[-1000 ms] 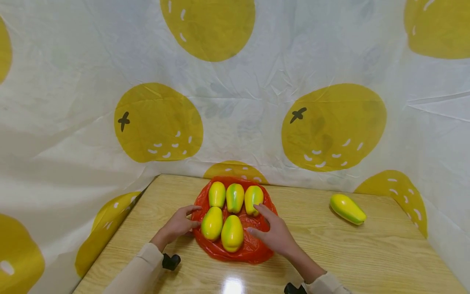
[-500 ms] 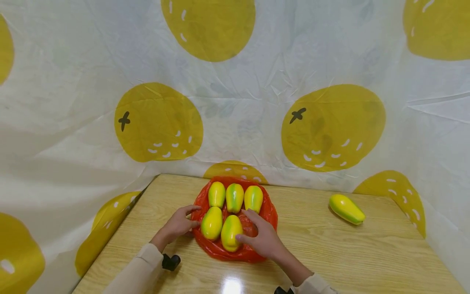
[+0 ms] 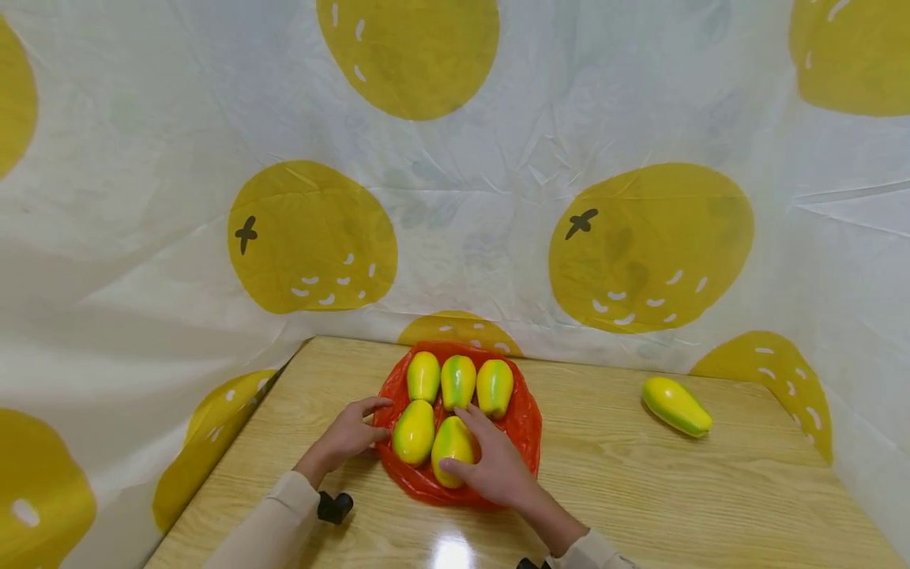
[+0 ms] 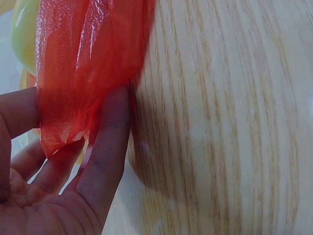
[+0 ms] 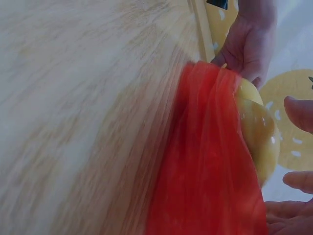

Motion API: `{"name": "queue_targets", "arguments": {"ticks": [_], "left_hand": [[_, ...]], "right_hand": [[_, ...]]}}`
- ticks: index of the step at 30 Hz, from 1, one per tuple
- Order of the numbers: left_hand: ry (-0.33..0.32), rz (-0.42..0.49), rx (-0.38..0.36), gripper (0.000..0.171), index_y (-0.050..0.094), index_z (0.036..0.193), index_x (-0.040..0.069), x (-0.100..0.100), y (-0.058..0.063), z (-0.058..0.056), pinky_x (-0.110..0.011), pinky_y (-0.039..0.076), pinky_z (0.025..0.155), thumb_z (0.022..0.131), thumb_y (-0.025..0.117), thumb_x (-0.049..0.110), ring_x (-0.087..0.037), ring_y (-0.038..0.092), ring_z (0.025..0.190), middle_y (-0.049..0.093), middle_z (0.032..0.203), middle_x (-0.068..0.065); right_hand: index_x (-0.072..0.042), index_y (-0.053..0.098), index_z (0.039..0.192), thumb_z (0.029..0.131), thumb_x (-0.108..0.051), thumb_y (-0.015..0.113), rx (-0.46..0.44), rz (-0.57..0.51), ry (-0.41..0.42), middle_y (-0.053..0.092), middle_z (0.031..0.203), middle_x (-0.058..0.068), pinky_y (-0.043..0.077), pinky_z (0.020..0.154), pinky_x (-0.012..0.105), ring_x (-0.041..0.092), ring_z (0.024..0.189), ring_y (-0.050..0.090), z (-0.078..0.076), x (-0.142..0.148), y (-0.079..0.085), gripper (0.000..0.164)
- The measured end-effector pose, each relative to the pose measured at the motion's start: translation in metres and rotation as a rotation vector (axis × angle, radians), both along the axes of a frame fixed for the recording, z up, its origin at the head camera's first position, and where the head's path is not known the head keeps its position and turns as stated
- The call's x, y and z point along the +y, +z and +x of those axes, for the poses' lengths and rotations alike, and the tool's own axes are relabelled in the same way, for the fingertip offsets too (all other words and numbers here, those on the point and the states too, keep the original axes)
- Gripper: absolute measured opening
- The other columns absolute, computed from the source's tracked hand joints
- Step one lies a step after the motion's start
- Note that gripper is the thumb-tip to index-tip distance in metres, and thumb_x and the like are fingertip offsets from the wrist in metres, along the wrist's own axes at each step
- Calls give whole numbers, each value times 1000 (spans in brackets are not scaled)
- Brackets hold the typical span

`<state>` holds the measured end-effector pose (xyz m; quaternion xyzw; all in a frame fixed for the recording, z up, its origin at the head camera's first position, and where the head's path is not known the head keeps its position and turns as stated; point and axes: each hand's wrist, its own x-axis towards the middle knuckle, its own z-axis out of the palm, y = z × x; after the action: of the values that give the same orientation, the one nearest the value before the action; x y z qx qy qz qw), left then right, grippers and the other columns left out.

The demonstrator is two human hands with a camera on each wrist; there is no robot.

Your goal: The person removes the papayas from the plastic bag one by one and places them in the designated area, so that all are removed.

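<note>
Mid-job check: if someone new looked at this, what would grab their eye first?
First, the open, bright red plastic bag on the pale wood-grain table, with five glossy yellow-green papaya-shaped fruits in it: three in the back row, two in front. Next, a sixth such fruit lying alone on the table, well to the right. Behind the table hangs a white cloth printed with huge yellow fruits.
</note>
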<state>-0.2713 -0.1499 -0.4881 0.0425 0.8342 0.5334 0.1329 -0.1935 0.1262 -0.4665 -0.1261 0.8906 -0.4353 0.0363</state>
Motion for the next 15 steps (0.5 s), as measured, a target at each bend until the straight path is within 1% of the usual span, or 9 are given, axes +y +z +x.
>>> {"name": "queue_targets", "arguments": {"ticks": [6,11,15], "left_hand": [[3,9,-12,53,59,144,8,0,-1,1,-37,64,73,93,70,1,-22,68,96,41,160,-28],[2,-6,-10,54,58,145,8,0,0,0,-36,64,75,92,69,2,-24,67,102,45,157,-26],[-2,-9,-11,55,58,145,8,0,-1,0,-37,65,76,92,70,2,-24,68,101,46,156,-25]], "right_hand": [[-13,42,160,90,-46,77,-14,4,4,32,170,18,32,120,70,44,153,35,-1,-8,-4,85],[-14,39,161,90,-56,74,-22,44,-6,29,171,17,30,121,70,43,155,32,-2,-12,-12,90],[-14,38,162,88,-60,74,-30,58,-23,29,171,17,29,121,71,44,156,31,-2,-15,-18,94]]}}
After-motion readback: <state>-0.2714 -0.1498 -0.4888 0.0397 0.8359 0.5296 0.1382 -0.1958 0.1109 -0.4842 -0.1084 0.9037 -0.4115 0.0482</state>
